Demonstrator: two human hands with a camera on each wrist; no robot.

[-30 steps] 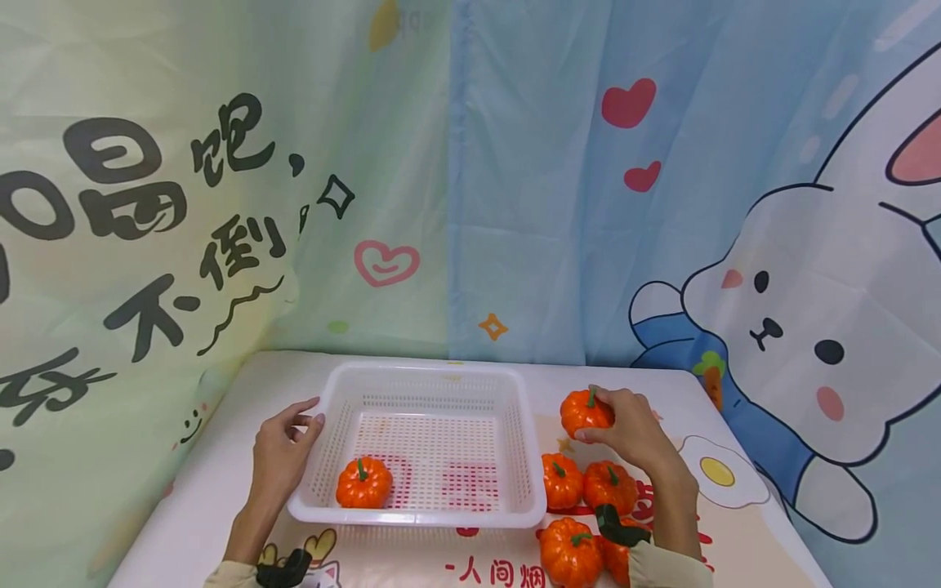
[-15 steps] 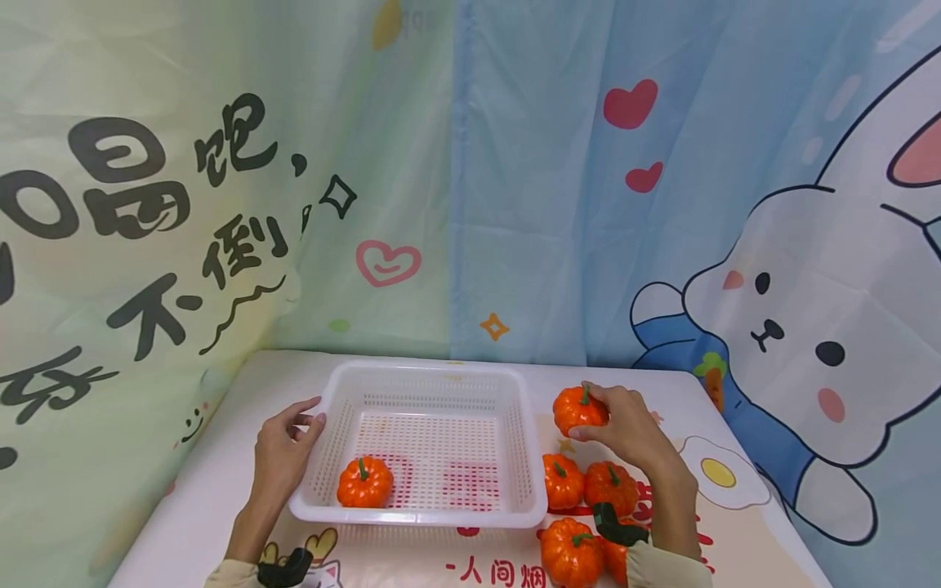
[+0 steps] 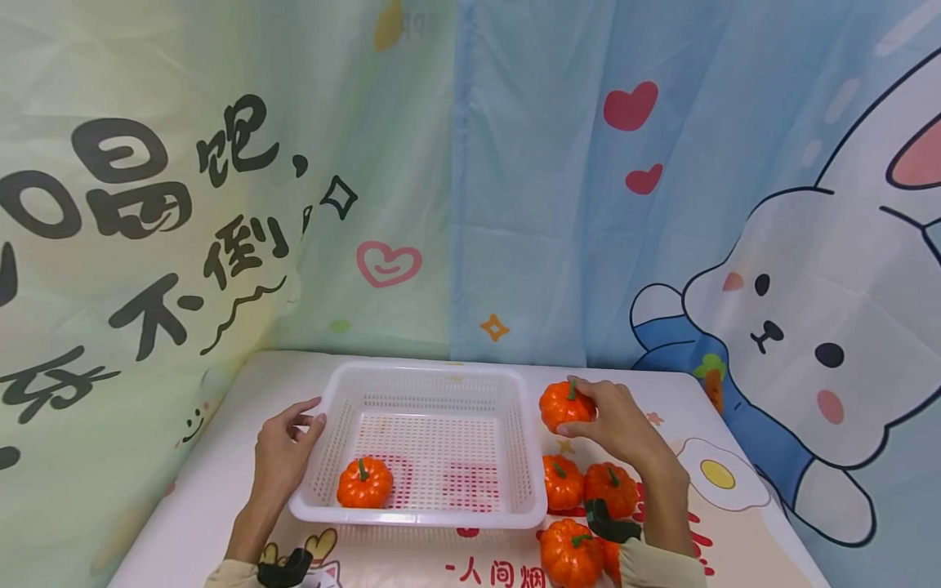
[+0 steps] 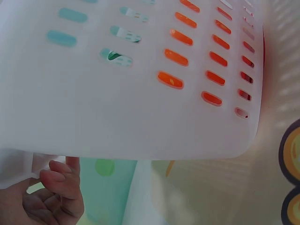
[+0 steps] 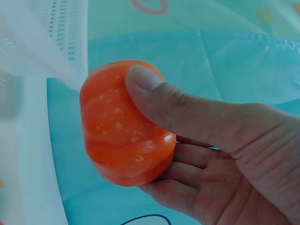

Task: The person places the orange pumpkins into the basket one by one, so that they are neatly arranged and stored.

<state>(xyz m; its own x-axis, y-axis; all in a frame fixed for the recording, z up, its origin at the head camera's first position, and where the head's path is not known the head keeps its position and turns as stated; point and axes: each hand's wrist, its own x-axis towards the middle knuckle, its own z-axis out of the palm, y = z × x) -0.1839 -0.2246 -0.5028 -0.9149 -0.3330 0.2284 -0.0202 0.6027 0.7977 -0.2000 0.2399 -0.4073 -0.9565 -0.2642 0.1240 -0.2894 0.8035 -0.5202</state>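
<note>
Lying within the right grip (image 3: 617, 418), one orange pumpkin (image 3: 562, 408)

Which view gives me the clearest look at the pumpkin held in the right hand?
The right wrist view: the held pumpkin appears large and close in the grip of the right hand. The head view shows it smaller, but includes its green stem. The left wrist view doesn't show it.

L curtain (image 3: 176, 253): big black Chinese chars 喝饱 w/ comma, then 不倒 lower down; btm-L char partly cut, unclear. Back curtain (image 3: 515, 204), top: faint Latin letters, approx. "pp". Surface (image 3: 228, 457), front: red 人间烟, dash before. Red print under basket (image 3: 415, 518) illegible.
</note>
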